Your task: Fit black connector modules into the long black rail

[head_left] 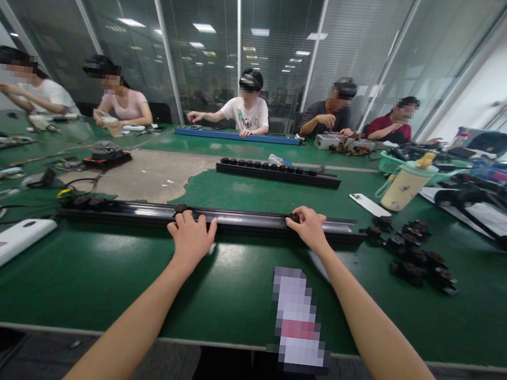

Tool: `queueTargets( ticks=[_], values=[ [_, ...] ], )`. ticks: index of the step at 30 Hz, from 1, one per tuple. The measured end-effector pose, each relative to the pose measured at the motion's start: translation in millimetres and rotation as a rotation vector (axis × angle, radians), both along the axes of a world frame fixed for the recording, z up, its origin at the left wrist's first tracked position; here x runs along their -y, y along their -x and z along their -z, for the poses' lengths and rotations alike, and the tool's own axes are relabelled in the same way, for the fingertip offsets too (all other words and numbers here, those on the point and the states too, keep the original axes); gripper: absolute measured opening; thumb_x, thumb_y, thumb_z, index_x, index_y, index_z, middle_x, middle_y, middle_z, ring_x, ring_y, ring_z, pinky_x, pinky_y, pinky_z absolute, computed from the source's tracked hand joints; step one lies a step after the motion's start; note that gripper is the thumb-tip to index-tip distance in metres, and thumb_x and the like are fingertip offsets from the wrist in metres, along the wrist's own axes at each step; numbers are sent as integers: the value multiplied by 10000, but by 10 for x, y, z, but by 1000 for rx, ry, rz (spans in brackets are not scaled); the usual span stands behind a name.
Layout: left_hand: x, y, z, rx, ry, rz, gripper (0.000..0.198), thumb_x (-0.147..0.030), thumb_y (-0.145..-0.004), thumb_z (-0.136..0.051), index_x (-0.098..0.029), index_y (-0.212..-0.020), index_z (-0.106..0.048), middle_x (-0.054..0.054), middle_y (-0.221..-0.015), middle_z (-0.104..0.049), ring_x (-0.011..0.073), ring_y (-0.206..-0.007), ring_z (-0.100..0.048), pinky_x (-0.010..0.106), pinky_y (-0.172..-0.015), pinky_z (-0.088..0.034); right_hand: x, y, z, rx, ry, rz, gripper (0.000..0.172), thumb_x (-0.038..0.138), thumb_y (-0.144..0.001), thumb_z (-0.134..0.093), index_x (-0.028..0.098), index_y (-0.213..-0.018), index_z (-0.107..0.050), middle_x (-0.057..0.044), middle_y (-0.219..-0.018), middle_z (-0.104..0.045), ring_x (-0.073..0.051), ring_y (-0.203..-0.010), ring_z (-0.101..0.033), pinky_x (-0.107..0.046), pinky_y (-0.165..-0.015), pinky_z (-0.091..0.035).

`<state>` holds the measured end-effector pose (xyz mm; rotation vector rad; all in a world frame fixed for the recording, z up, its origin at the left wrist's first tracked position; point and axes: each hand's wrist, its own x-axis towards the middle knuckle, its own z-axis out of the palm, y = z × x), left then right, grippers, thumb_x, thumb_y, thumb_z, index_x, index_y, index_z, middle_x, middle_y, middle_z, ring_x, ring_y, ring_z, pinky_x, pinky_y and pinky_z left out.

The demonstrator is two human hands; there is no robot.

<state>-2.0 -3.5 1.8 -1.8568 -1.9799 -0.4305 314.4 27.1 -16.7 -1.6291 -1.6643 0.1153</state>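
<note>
A long black rail (250,221) with a shiny inner channel lies across the table in front of me. My right hand (308,225) pinches a small black module (295,217) at the rail's right part, thumb and fingers around it. My left hand (190,238) rests on the rail further left, fingers spread, the fingertips beside another black module (181,208) that they partly cover. More black modules (96,201) sit in the rail's left end. Right of the rail lies a loose pile of similar black modules (415,251).
Behind the rail is a shorter black rail (278,174) filled with modules. A white power bank-like case (2,247) lies left, a blurred-out phone-shaped object (298,317) at the front edge. A cup (407,186) and white phone (369,204) stand right. Several people sit opposite.
</note>
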Motion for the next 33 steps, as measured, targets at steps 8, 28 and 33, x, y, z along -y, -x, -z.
queueTargets(
  ticks=[8,28,33],
  values=[
    [14,-4,-11,11,5,3,592,-502,-970,-297,-114,-1116,-719,250,-1275,-491,388,-1142,-411,500,-888,-322,0,3,-4,-16,2,-11,248,441,-768,-618,216,-873,-617,-5,-729,-590,-232,-836,-560,-370,-826,-245],
    [12,-2,-17,-4,11,1,594,-502,-973,-288,-114,-1112,-716,250,-1275,-496,395,-1147,-410,503,-878,-325,16,-6,-23,9,4,-14,226,429,-786,-609,225,-883,-601,-5,-737,-590,-232,-847,-552,-364,-827,-258],
    [12,-9,-23,1,18,-1,594,-500,-973,-289,-113,-1121,-715,252,-1268,-492,392,-1150,-405,503,-884,-323,9,-43,-47,22,29,-38,233,436,-793,-615,223,-884,-621,-1,-699,-576,-228,-823,-546,-354,-802,-259]
  ],
)
